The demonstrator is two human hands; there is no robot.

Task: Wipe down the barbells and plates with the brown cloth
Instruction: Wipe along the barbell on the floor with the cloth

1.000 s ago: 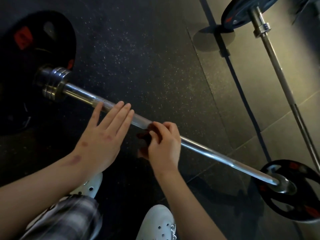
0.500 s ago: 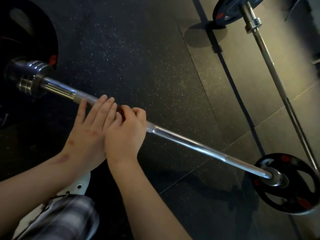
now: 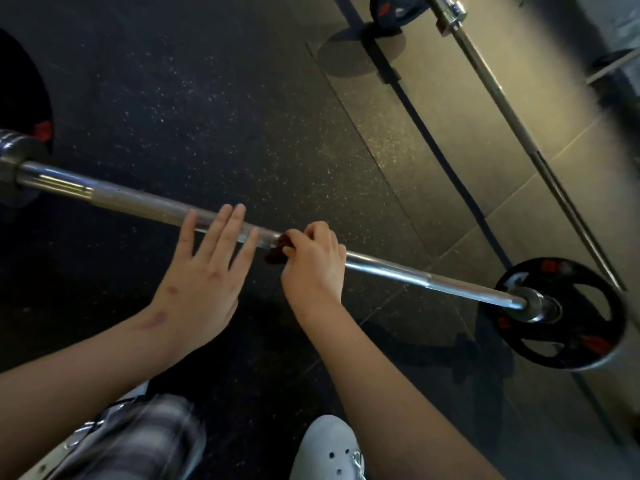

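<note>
The floor is dark rubber with small pale specks, and at the right side it changes to grey mats. On it lies a long chrome steel barbell, which runs from the left edge down to the right. A black round plate with red marks sits on its right end. A second black plate at its left end is mostly in shadow. Another thin steel barbell with its own dark plate lies well apart, at the upper right.

The left hand is flat, with fingers straight and a little spread, and seems to rest across the bar near its middle. Just beside it, the right hand has its fingers curled round a small dark brown cloth and presses it onto the shaft. Only a small part of the cloth shows under the fingers.

The step in hand seems to be the wiping of the shaft of the near barbell. The next move probably calls for sliding the cloth along the bar toward 1 end with steady pressure, while the flat hand stops the bar from rolling. The 2 plates and the other barbell would come after.
</note>
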